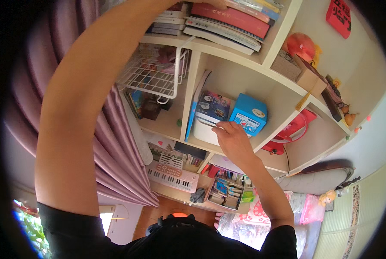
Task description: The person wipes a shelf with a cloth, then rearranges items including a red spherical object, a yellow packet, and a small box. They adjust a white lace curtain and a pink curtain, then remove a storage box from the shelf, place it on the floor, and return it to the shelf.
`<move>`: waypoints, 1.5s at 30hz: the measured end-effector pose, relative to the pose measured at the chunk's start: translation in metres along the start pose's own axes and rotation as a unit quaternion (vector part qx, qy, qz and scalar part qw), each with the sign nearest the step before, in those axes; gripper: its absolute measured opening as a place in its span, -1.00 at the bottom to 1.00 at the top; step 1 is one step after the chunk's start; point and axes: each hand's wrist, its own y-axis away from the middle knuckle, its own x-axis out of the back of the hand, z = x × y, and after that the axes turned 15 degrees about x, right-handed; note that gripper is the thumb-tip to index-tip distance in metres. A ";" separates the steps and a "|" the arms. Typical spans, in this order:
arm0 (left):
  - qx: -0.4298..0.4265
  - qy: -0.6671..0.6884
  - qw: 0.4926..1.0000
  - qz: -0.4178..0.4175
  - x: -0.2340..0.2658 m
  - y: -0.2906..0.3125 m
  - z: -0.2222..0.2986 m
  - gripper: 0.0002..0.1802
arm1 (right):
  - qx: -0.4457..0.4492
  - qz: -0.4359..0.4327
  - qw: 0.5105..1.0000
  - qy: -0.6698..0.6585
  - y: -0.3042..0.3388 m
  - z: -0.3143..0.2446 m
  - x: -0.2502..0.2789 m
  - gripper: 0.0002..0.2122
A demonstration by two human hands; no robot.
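My right hand [232, 137] reaches into the middle shelf compartment. Its fingers are curled at the upper edge of a white box [203, 131]. A dark blue illustrated book [212, 105] rests at the top of that box; whether it lies on it or stands in it I cannot tell. Right of the book, close to my fingers, is a bright blue carton [253, 113]. My left hand [212, 3] is stretched up to the top shelf, by a stack of books [227, 28] with a red one [244, 21] among them. The picture's edge cuts off most of that hand.
A white wire basket [154, 73] hangs in the left compartment. Purple curtains [115, 142] fall at the left. Ornaments and a red round object [301, 46] occupy the right shelves. Below are a pink keyboard [171, 177], a box of books [225, 194] and a bed [249, 228].
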 end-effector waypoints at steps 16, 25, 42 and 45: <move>-0.047 0.081 0.995 -0.025 0.000 -0.003 -0.007 -0.06 | 0.117 0.165 0.963 0.179 -0.130 0.026 0.179 -0.75; -0.032 -0.028 0.998 -0.045 0.005 -0.011 -0.011 0.05 | 0.101 0.129 0.941 0.297 -0.181 0.087 0.197 -0.57; 0.016 0.015 0.985 -0.169 0.035 -0.008 -0.010 0.10 | 0.107 0.073 0.873 0.470 -0.174 0.089 0.239 -0.77; 0.106 0.029 0.966 -0.233 0.066 -0.011 -0.015 0.07 | 0.096 0.049 0.867 0.487 -0.172 0.091 0.239 -0.79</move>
